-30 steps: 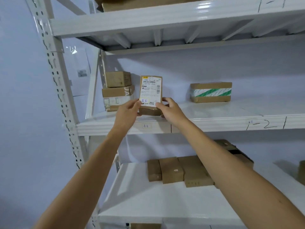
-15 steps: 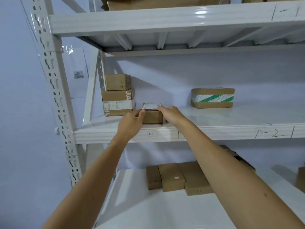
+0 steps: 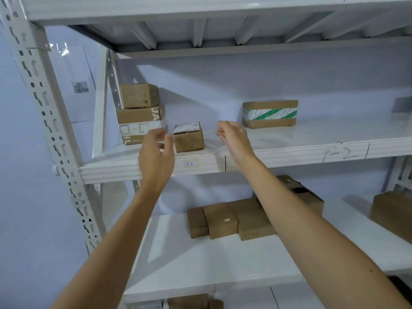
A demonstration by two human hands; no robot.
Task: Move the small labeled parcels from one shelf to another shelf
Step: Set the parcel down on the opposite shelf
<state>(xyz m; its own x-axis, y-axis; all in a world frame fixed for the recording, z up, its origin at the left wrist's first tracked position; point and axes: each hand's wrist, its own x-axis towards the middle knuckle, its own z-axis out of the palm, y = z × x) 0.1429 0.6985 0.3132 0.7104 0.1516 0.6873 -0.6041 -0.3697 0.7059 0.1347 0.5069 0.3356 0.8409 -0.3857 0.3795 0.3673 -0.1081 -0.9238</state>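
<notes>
A small brown parcel (image 3: 188,137) with a white label on top lies flat near the front edge of the middle shelf (image 3: 278,156). My left hand (image 3: 157,153) hovers just left of it, fingers apart, holding nothing. My right hand (image 3: 234,138) is a short way to its right, loosely curled and empty. Neither hand touches the parcel. On the lower shelf (image 3: 178,253) a row of small brown parcels (image 3: 229,219) lies side by side.
Two stacked boxes (image 3: 140,113) stand at the left of the middle shelf, a box with green-striped tape (image 3: 270,113) at the right. A perforated upright (image 3: 44,121) frames the left side. A larger box (image 3: 392,210) sits far right below. The upper shelf (image 3: 200,10) hangs overhead.
The labeled parcel was held upright, then laid flat on the middle shelf. Both hands have let go and drawn apart and back from it.
</notes>
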